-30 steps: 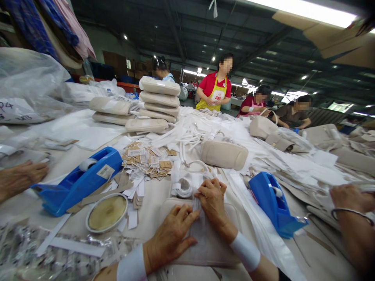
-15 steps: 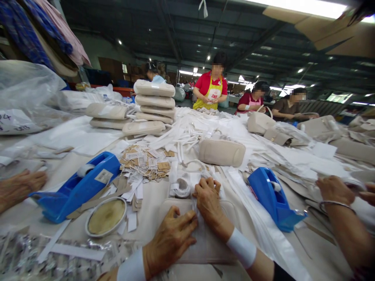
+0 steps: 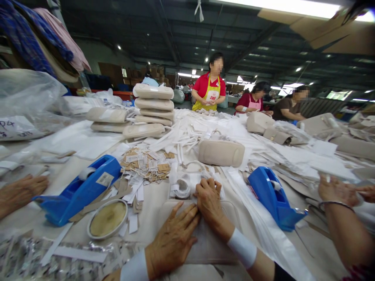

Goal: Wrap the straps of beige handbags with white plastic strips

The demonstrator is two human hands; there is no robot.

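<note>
A beige bag [image 3: 213,244] lies flat in front of me, with translucent white wrapping at its upper part. My left hand [image 3: 174,234] rests on the bag, its fingers stretched out and flat. Just right of it, my right hand [image 3: 209,205] has its fingers curled at the bag's top edge, against the white wrapping [image 3: 183,186]; what its fingertips hold, if anything, is hidden. Behind them another beige bag [image 3: 222,153] lies on the white material.
Blue tape dispensers stand at left [image 3: 79,191] and right [image 3: 274,199]. Beside the left one are a round dish [image 3: 107,219] and a heap of tags [image 3: 146,164]. Stacked bags [image 3: 154,104] stand behind. Other people's hands are at the far left [image 3: 23,193] and right [image 3: 336,191].
My left hand's fingers have flattened and spread onto the bag, from a more curled pose. My right hand has stayed almost in place. The standing person's head has turned.
</note>
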